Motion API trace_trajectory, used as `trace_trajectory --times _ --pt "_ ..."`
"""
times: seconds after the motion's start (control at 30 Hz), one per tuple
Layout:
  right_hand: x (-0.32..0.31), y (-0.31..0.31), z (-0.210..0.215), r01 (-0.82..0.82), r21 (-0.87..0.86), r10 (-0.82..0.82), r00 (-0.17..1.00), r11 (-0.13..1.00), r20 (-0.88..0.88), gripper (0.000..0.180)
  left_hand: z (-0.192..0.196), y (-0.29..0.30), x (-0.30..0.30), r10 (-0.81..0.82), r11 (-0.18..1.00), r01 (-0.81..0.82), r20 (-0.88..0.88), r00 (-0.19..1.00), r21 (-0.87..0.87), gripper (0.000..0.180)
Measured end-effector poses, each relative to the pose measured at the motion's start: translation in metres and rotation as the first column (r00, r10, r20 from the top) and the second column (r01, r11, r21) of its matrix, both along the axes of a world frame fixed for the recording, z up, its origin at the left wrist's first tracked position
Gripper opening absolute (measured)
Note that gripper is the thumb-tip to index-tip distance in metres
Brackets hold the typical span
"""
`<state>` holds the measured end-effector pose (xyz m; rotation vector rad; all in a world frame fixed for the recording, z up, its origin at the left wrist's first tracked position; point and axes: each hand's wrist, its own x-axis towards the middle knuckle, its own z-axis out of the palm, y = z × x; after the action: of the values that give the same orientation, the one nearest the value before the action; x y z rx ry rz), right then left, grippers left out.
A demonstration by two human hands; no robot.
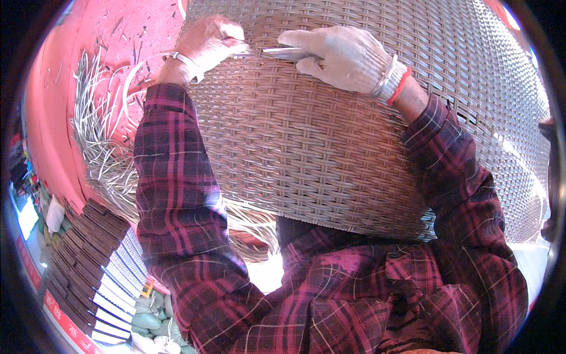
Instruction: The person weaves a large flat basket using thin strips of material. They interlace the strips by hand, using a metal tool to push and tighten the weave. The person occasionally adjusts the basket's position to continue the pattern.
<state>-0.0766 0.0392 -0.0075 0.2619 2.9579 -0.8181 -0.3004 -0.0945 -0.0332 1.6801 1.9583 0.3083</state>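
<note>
A large, rounded woven wicker piece in grey-brown strands point(330, 147) fills the view, resting against a person in a dark red plaid shirt point(330, 295). The bare left hand point(206, 41), with a pale band at the wrist, presses on the weave, its fingers curled and pinching a strand. Just beside those fingertips, the right hand point(342, 56), in a white knit glove, grips a slim silvery metal tool point(283, 53), whose tip points at the left fingers. Loose pale strips point(106, 135) lie on the red floor, well left of both hands.
</note>
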Motion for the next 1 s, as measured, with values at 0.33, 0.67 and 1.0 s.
trace_trajectory --times 0.33,0.67,1.0 --pt "-0.01 -0.012 0.011 -0.234 0.329 0.191 0.969 0.915 0.16 0.039 -0.019 -0.019 0.017 0.217 0.973 -0.231 0.281 0.935 0.018 0.023" --pt "0.062 0.027 0.051 -0.113 0.407 0.103 0.994 0.906 0.046 0.046 0.009 0.001 0.083 0.039 0.902 -0.132 0.228 0.973 0.411 0.026" --pt "0.088 0.031 0.047 0.033 0.104 -0.016 0.987 0.994 -0.161 0.043 0.045 0.007 0.069 0.217 0.963 -0.266 0.477 0.852 0.036 0.018"
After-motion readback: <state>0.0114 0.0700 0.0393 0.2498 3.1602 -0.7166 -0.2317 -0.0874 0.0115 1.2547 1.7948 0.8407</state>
